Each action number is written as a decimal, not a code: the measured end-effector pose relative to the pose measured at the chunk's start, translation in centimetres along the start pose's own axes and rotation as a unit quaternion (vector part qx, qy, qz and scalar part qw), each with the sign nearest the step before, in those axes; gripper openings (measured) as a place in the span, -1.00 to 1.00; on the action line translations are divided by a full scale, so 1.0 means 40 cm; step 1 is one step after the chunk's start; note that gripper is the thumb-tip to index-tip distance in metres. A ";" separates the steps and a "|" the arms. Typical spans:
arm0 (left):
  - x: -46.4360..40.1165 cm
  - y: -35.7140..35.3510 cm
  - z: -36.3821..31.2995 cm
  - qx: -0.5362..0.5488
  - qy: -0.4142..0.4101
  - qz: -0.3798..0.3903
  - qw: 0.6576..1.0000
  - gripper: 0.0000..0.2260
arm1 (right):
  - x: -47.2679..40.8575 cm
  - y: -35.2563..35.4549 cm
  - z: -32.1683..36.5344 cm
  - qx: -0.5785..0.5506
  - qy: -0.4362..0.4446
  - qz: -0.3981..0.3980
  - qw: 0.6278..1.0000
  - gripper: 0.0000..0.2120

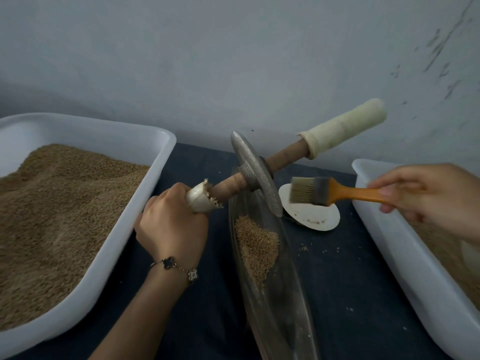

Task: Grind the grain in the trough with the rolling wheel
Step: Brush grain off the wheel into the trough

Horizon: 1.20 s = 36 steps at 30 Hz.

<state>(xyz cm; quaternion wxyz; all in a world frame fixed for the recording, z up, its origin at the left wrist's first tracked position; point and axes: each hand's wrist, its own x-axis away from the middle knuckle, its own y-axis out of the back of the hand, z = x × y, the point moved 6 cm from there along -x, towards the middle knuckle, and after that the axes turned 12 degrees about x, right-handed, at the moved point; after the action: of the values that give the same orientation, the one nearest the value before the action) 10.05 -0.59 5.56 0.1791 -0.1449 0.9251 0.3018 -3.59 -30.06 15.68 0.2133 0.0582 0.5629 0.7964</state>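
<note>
**A:** From the head camera, what stage is the grinding at?

**B:** Early, I'd judge. The grain lies as a heap of whole-looking kernels in the middle of the long metal trough, which runs down the dark table between two white tubs. The rolling wheel stands tilted at the trough's far end, just beyond the heap, not on it.

**A:** And the hands?

**B:** The left hand has its fingers curled tightly round the wheel's near handle. The far handle sticks up free. The right hand pinches the orange handle of a brush, its bristles above a small white dish.

**A:** Anything unclear?

**B:** The left tub is full of grain; the right tub is cut off by the picture's edge and partly hidden by the arm. Whether any grain is already crushed, I cannot tell.
</note>
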 end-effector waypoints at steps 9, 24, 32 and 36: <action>0.013 -0.007 0.012 -0.083 -0.015 0.036 0.996 -0.87 | -0.111 -0.198 -0.135 -0.312 -0.328 0.000 0.892 -0.88; 0.029 0.021 -0.001 -0.065 -0.047 0.032 0.996 -0.85 | 0.020 -0.024 0.025 0.070 -0.051 -0.286 0.954 -0.35; 0.050 0.030 -0.018 -0.091 -0.094 0.058 0.990 -0.83 | 0.006 -0.202 0.131 0.325 0.189 -0.134 0.917 -0.67; 0.077 0.026 -0.031 -0.070 -0.125 0.062 0.988 -0.78 | 0.024 -0.215 0.096 0.269 0.170 -0.155 0.935 -0.69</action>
<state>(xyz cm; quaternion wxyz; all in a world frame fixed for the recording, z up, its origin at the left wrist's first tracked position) 6.62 -1.03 5.74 0.2638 -0.0607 0.8790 0.3925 -0.81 -23.95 8.97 0.2116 -0.1106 0.7858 0.5705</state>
